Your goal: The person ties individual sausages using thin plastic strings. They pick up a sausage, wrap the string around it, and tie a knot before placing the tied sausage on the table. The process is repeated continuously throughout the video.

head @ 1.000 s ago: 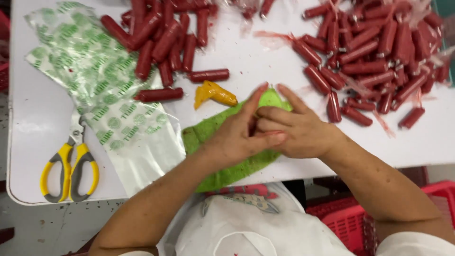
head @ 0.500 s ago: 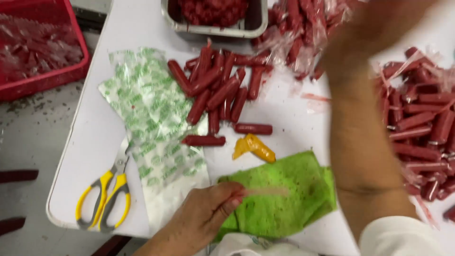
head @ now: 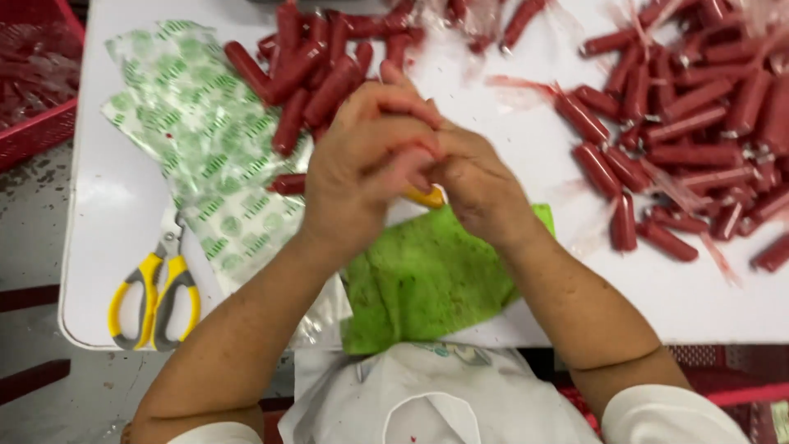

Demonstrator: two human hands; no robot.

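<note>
Cloth [head: 427,279], green and crumpled, lies at the table's [head: 107,247] near edge, yellow-handled scissors [head: 156,292] at the near left corner. Over the cloth the left hand [head: 362,168] and right hand [head: 477,185] press together, fingers curled around something hidden; a small yellow piece [head: 427,197] peeks out beneath. Beyond, red sausages [head: 316,74] lie beside printed plastic bags [head: 205,140]. A red crate [head: 37,74] sits off the far left corner.

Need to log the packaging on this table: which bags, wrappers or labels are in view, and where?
Plastic bags: flat clear stack with green and white print, left of the hands, above the scissors.
Clear wrappers: loose torn strips among the red sausages, right side.
No signs or screens.
</note>
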